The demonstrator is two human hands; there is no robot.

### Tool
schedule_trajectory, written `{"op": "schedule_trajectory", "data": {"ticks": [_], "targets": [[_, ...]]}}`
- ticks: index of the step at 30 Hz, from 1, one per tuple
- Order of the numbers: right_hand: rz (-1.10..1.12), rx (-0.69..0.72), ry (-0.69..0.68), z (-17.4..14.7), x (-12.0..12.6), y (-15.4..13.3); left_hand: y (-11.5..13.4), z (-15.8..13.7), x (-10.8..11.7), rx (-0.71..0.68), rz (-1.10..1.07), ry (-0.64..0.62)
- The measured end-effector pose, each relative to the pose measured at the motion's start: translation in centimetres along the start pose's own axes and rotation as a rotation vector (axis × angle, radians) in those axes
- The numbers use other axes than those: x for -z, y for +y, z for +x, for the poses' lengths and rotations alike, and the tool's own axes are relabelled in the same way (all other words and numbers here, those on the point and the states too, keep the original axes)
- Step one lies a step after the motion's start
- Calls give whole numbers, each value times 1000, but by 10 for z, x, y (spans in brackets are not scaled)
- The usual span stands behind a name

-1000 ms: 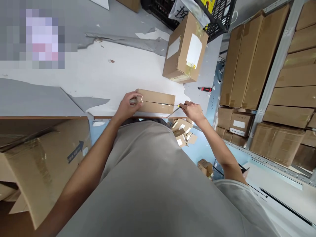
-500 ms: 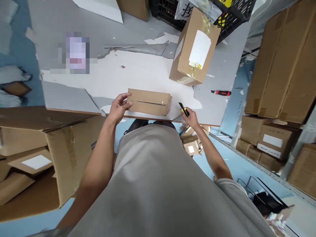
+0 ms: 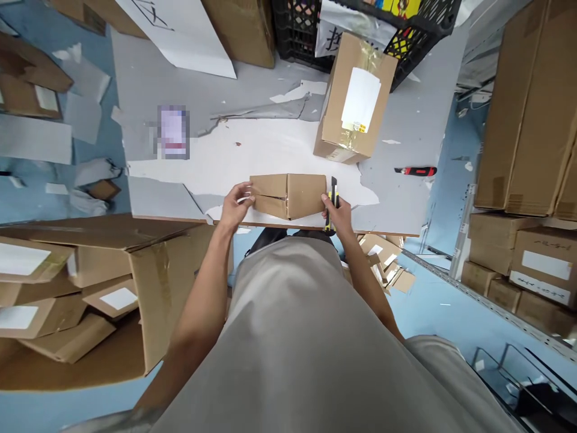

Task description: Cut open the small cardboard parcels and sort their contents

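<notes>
A small brown cardboard box (image 3: 307, 196) rests at the front edge of the table, turned so that two of its faces show, the left one with a slit along its middle. My left hand (image 3: 235, 206) grips the box's left end between thumb and fingers. In my right hand (image 3: 339, 216) is a black and yellow box cutter (image 3: 333, 193), its blade end pointing away from me. The fingers of that hand also touch the box's right end.
A taped carton with a white label (image 3: 361, 99) stands further back, before a black plastic crate (image 3: 295, 33). A red and black box cutter (image 3: 417, 171) lies at the right. Beside the table on the left is a large open carton (image 3: 166, 294) holding several boxes.
The box has been turned and tilted, so another face shows. My right hand, still holding the box cutter, has come in against its right end. The view has shifted.
</notes>
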State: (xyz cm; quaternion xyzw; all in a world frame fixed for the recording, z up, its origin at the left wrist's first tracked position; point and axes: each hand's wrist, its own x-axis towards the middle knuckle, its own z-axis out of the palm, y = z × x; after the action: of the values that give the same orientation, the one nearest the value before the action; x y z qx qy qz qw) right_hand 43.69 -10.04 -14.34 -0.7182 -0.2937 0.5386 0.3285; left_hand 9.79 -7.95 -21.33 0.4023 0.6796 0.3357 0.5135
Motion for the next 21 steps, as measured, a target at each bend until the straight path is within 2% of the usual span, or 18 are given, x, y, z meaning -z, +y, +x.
{"op": "schedule_trajectory", "data": {"ticks": [4, 7, 9, 13, 17, 20, 21], "targets": [[-292, 82, 108, -14, 37, -35, -9, 15, -63, 16, -33, -186], [-522, 101, 156, -18, 44, -51, -6, 25, -92, 12, 36, -331], [-603, 111, 166, -20, 36, -54, 4, 28, -92, -23, 74, -345], [-729, 182, 182, -25, 12, -53, 49, 29, -64, -163, -29, -287], [-869, 215, 210, -33, 1, -58, 99, 27, -45, -230, -38, -403], [-971, 230, 252, -46, -2, -66, 115, 31, -44, -245, -11, -468], [-1028, 257, 228, -53, -4, -69, 117, 33, -44, -244, -16, -478]]}}
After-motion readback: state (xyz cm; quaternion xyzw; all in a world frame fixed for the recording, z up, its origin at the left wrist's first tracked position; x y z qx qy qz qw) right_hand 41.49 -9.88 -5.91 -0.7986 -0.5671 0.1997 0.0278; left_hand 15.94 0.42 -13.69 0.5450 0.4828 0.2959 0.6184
